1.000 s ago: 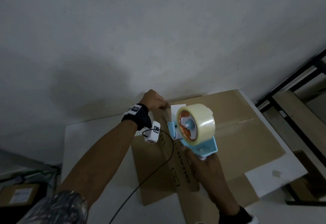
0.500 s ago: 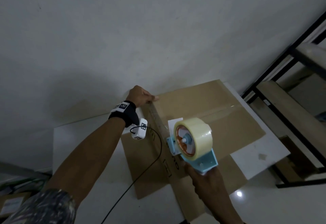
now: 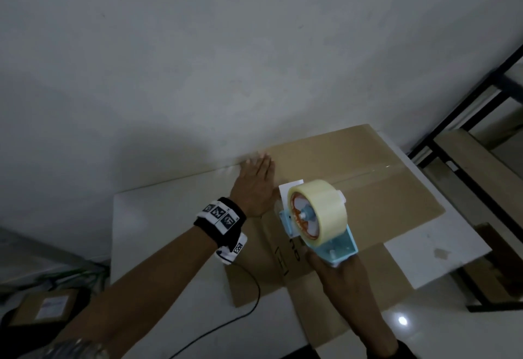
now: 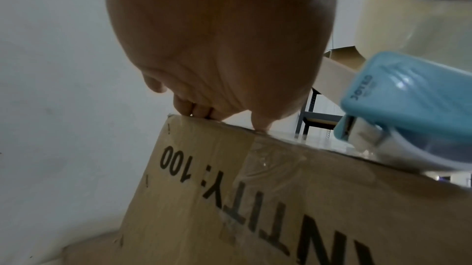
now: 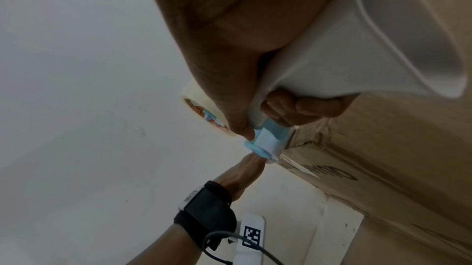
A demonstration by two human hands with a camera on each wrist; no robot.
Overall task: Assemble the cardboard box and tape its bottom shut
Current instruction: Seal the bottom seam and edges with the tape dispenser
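The brown cardboard box [image 3: 382, 189] stands on the white table [image 3: 158, 231] with its closed flaps up. A clear tape strip [image 3: 376, 170] runs along the seam. My left hand [image 3: 254, 186] lies flat with straight fingers on the box's far left edge. In the left wrist view its fingertips [image 4: 201, 112] press that edge, where tape folds down the printed side [image 4: 255, 208]. My right hand [image 3: 342, 276] grips the handle of the blue tape dispenser [image 3: 336, 248]. Its clear tape roll [image 3: 325, 208] sits over the box's left edge, beside the left hand.
A grey wall rises close behind the table. Black metal shelving [image 3: 481, 104] stands at the right. A labelled carton [image 3: 48, 306] lies on the floor at the left. A black cable [image 3: 254, 296] trails from my left wrist over the box's loose flap [image 3: 254, 274].
My left hand has gone from pinching at the box's far left corner to lying flat on that edge. The dispenser stays by the box's left edge in my right hand.
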